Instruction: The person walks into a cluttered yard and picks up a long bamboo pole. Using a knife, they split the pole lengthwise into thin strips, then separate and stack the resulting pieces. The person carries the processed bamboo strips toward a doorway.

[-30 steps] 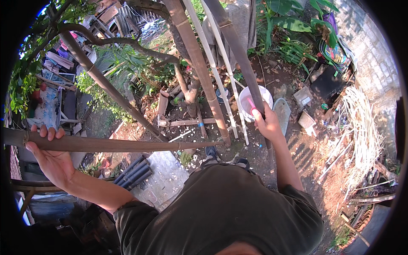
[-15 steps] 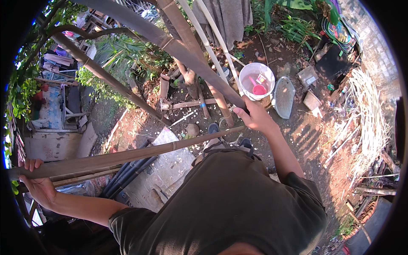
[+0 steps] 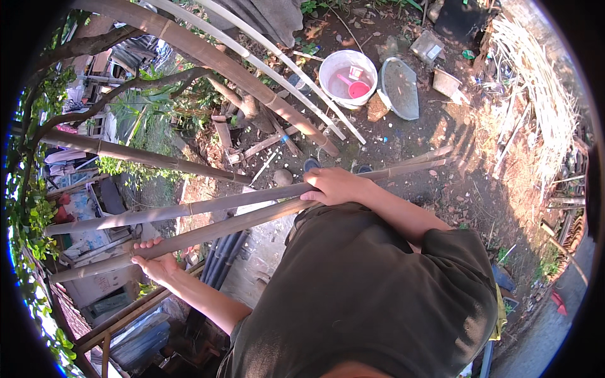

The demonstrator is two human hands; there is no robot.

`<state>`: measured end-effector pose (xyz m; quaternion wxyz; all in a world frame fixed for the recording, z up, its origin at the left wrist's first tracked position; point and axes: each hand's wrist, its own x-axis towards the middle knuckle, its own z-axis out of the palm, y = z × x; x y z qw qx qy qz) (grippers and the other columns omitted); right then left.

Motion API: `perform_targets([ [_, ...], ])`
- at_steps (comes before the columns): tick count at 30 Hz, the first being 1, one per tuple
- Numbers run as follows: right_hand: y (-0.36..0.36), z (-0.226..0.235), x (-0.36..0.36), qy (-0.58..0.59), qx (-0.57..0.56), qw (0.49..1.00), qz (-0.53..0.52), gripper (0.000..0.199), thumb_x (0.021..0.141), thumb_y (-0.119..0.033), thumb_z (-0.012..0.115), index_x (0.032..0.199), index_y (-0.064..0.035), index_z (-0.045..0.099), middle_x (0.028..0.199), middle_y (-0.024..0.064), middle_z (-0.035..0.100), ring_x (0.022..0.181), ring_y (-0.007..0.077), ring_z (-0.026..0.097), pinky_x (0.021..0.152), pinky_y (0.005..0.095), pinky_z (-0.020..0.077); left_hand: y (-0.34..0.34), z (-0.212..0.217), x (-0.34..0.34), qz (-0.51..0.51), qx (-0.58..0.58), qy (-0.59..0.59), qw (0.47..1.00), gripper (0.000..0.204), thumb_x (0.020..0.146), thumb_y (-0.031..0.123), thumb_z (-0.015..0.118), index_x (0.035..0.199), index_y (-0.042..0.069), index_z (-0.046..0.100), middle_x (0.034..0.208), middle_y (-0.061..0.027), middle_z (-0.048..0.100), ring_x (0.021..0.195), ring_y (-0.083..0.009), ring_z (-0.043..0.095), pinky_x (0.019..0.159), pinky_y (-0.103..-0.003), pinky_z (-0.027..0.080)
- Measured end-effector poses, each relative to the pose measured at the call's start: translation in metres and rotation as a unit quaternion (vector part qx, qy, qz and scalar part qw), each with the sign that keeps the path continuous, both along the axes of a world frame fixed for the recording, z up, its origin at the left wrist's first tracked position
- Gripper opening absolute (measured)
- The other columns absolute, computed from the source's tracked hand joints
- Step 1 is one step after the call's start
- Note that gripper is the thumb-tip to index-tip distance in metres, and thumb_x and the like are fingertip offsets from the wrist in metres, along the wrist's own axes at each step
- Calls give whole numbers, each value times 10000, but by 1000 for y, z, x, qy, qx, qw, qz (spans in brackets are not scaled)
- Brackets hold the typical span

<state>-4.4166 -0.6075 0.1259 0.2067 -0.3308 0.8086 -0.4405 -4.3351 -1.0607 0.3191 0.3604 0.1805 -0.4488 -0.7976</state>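
Two long brown split-bamboo lengths lie nearly side by side across the front of my body. My left hand [image 3: 159, 266] is wrapped round the nearer bamboo strip [image 3: 220, 230], with its fingertips showing over the top edge. Near my waist, my right hand [image 3: 337, 184] is closed over the farther bamboo strip [image 3: 220, 202], its thumb by the nearer one. Whether it grips both is partly hidden by the hand. The strips spread apart toward the left and come close together at the right, past my right hand.
Thick bamboo poles [image 3: 233, 66] and pale strips [image 3: 293, 66] slant in from the upper left. A white bucket [image 3: 324, 72] with a pink dipper [image 3: 357, 89] stands ahead, beside a grey basin [image 3: 403, 88]. Dark pipes [image 3: 227, 255] lie near my left arm; pale shavings [image 3: 535, 94] are heaped right.
The bamboo strip in my right hand has swung down from a raised slant to lie alongside the other. My right hand has come in toward my waist; the view has shifted.
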Motion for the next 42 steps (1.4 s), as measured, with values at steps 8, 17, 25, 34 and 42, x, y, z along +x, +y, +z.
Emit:
perform_targets([
  [8, 15, -40, 18, -8, 56, 998, 23, 447, 977, -479, 506, 1040, -36, 517, 892, 216, 661, 849, 432, 640, 732, 533, 493, 3, -119, -28, 21, 102, -50, 993, 570, 1042, 551, 250, 909, 64, 513, 786, -52, 499, 732, -210, 489, 700, -384, 487],
  [17, 26, -83, 31, 14, 89, 996, 15, 517, 983, -549, 435, 1257, -113, 475, 747, 214, 657, 769, 440, 653, 690, 555, 504, 34, -169, -47, 380, -157, -369, 833, 575, 959, 543, 516, 1258, 56, 449, 1184, -197, 489, 1111, -333, 485, 926, -572, 447],
  [25, 27, -89, 35, 19, 105, 993, 48, 529, 982, -557, 433, 1242, -101, 497, 814, 217, 673, 812, 438, 662, 730, 553, 516, 231, -172, -83, -330, -654, -329, 596, 626, 931, 453, 604, 1373, 26, 489, 1258, -220, 587, 1179, -344, 563, 1005, -453, 446],
  [34, 56, -101, 44, 6, 145, 989, 16, 535, 863, -528, 640, 1143, -91, 510, 856, 186, 690, 858, 427, 665, 726, 538, 515, 262, -280, -57, -660, -610, -341, 275, 725, 747, 655, 692, 1243, 130, 637, 1017, -187, 714, 945, -368, 687, 826, -466, 522],
  [42, 66, -83, 18, 14, 185, 982, -40, 584, 882, -634, 541, 915, -65, 666, 837, 193, 688, 837, 400, 671, 713, 514, 518, 285, -264, -52, -566, -674, -285, 379, 593, 814, 626, 649, 1030, 75, 620, 851, -181, 706, 861, -402, 683, 754, -502, 525],
])
